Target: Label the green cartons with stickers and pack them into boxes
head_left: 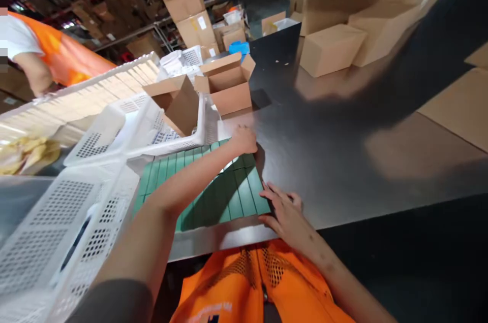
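Left hand [246, 139] flat on far corner of green slats [229, 196], right hand [284, 211] fingers spread at near-right edge, gripping nothing. Uneven push, slats could skew or slide off worktop [343, 160] edge.

Single head-worn view, looking forward and down, close over the dark surface [343, 125] filling centre and right, wearer's arms entering from the bottom edge, shelving far at the top

We are seeing a mat [224, 196] lying on the table [343, 160] at its near edge. A basket [152, 130] is sitting just behind the mat, holding a box [179, 102]. Another box [229, 84] is standing right of the basket. More boxes [331, 49] are standing far behind, to the right. A second basket [57, 231] is sitting left of the mat.
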